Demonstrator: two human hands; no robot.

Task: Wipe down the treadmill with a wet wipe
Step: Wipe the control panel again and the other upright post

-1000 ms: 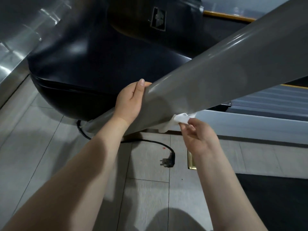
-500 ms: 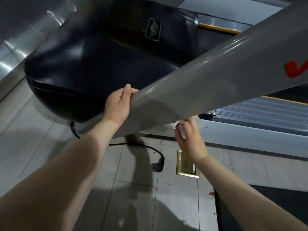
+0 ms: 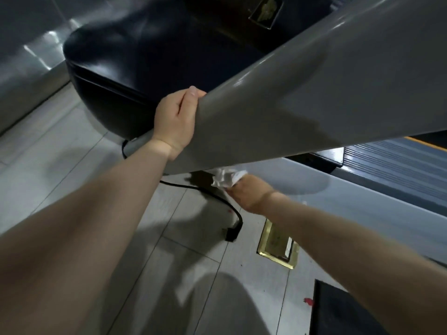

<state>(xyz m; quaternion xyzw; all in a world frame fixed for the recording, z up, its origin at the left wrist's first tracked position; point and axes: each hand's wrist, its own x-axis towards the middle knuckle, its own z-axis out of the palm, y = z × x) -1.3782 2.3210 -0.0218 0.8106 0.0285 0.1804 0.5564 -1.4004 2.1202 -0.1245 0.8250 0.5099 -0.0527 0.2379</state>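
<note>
A broad grey upright of the treadmill (image 3: 314,97) slants across the view from upper right down to the floor at left. My left hand (image 3: 175,122) grips its upper edge, thumb on top and fingers hidden behind it. My right hand (image 3: 249,194) is just under the upright's lower edge and holds a crumpled white wet wipe (image 3: 226,177) against the underside. The black motor cover (image 3: 135,59) lies behind the upright. The grey side rail (image 3: 350,189) and ribbed deck (image 3: 396,163) run off to the right.
A black power cord with its plug (image 3: 232,233) lies loose on the grey floor tiles below my hands. A brass floor socket (image 3: 278,245) sits beside it. A dark mat corner (image 3: 343,310) shows at the lower right, and a metal wall panel (image 3: 26,68) at left.
My right hand dropped from behind the upright's lower edge, and the wipe shows again below it. The view shifted so the treadmill sits further right; my left hand kept its hold.
</note>
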